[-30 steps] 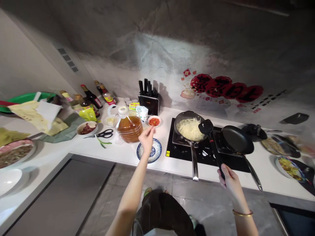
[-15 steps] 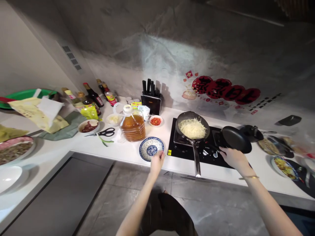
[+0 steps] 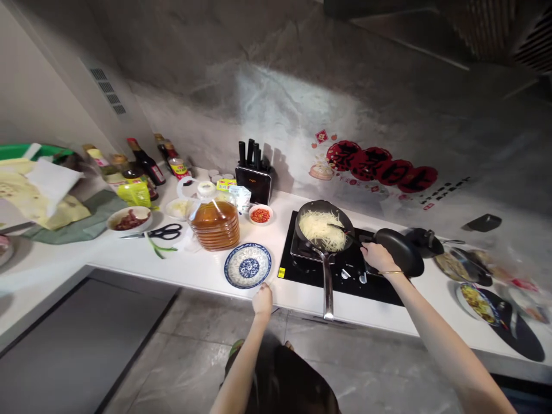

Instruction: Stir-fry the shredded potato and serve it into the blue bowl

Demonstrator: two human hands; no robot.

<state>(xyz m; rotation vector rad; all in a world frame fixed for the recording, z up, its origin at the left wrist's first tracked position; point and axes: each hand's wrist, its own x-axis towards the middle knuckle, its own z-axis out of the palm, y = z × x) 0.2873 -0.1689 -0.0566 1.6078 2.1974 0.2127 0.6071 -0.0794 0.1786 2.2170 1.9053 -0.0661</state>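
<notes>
My right hand (image 3: 376, 256) is closed round the handle of a black spatula (image 3: 345, 233). The spatula's head lies in the black frying pan (image 3: 303, 210), which is full of pale shredded potato (image 3: 319, 230) and stands on the left burner of the black hob (image 3: 379, 284). My left hand (image 3: 263, 299) rests at the front edge of the white counter (image 3: 202, 270) with its fingers curled and nothing in them. It is just below a blue-and-white patterned plate (image 3: 248, 265) and does not touch it.
A big jug of amber oil (image 3: 214, 221), a small bowl of chopped red chilli (image 3: 260, 214), a knife block (image 3: 253, 175), scissors (image 3: 161, 232) and sauce bottles (image 3: 144, 164) stand to the left. A second black pan (image 3: 399, 250) sits on the right burner, and plates of food (image 3: 476, 299) lie beyond it.
My right hand lowered the spatula from the air and set its head in the potato pan. My left hand drew back from near the chilli bowl, past the plate, to the counter edge.
</notes>
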